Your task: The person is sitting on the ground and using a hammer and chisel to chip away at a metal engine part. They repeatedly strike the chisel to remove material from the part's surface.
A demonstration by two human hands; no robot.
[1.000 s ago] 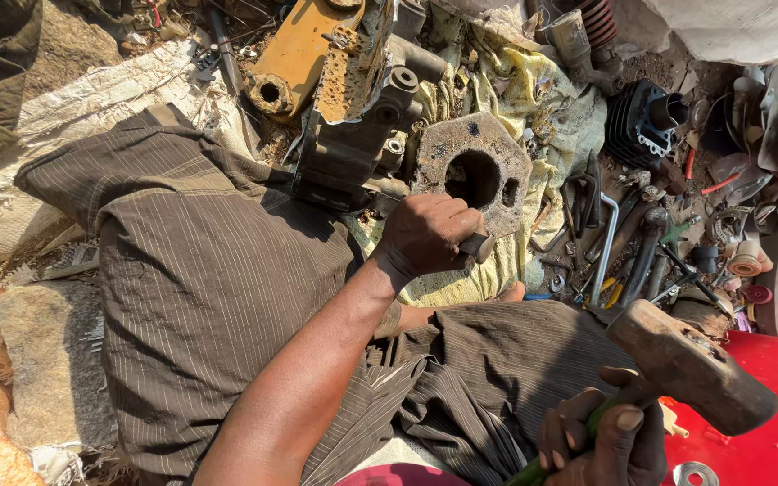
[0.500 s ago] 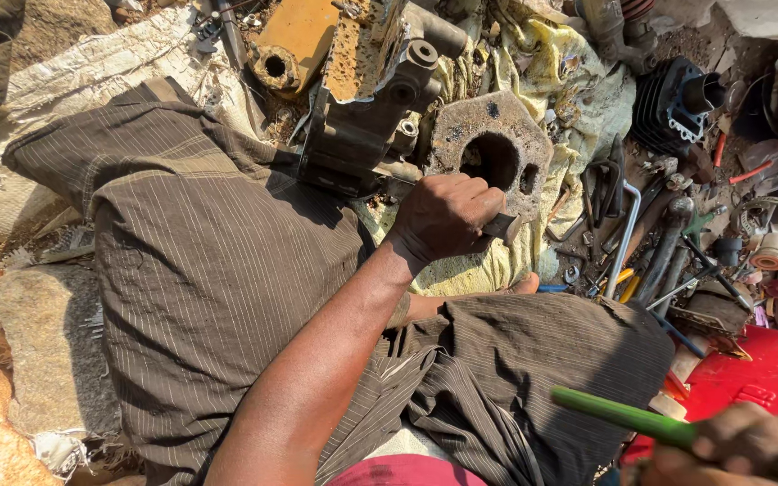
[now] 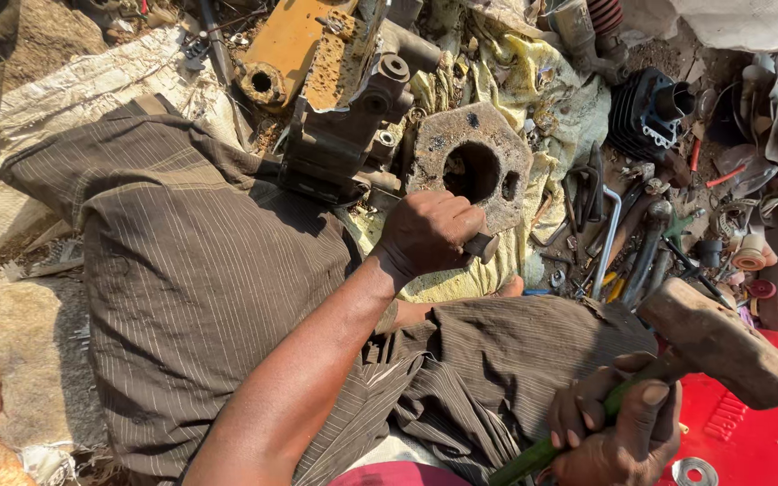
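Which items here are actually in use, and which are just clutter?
In use:
- left hand gripping a chisel
- chisel tip by the rusty metal block with a round bore
- right hand holding the hammer by its green handle

Lying about:
- black finned cylinder
- wrenches
- orange casting
- red tray
- yellow cloth

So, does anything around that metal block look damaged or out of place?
Yes. The metal block is rust-pitted with chipped, uneven edges, propped on a crumpled yellow cloth. Loose tools lie jumbled on the ground to its right. The left hand grips a chisel at it; the right hand holds a hammer.
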